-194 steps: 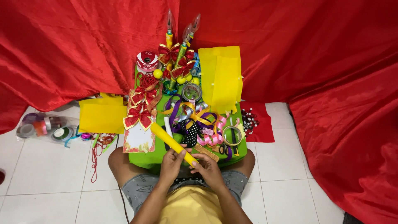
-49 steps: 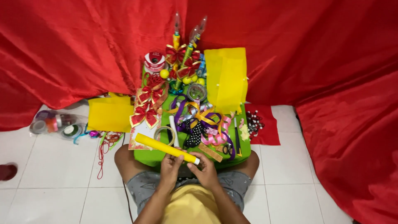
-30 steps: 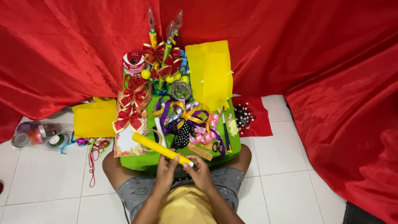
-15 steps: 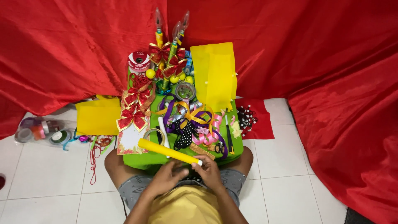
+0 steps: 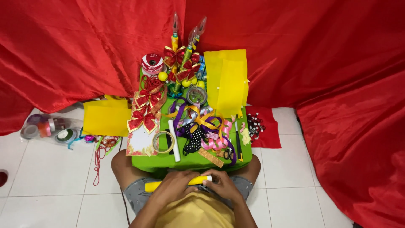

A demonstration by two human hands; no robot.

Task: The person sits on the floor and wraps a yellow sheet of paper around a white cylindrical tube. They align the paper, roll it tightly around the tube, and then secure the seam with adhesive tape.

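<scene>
Head view shows left hand and right hand, each grip closed on the yellow roll, which could unroll if either grip loosens.

Small green table, frame centre: red bows, tape ring, white stick, ribbons, yellow sheets. White tile floor, left: yellow paper, tape rolls.
</scene>
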